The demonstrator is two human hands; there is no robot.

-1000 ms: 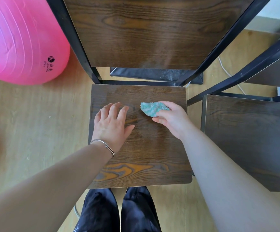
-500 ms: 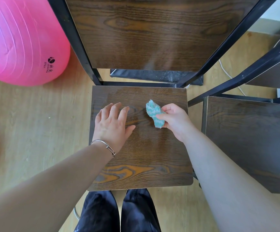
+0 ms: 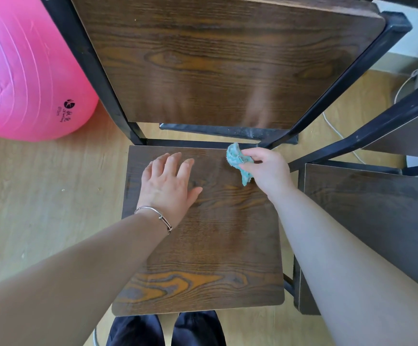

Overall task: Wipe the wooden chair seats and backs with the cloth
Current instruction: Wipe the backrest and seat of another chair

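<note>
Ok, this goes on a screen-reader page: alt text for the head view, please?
Seen from above, a person's right hand pinches a bunched teal cloth near the back right corner of a dark wooden chair seat, while the left hand rests flat on it. A pink ball sits at left.

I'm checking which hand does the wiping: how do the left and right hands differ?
The left hand lies flat and empty on the seat; the right hand pinches the cloth in curled fingers. The left hand sits toward the seat's left side; the right hand is near its back right corner. The left wrist wears a bracelet; the right wrist is bare. Both are over the same seat.
</note>
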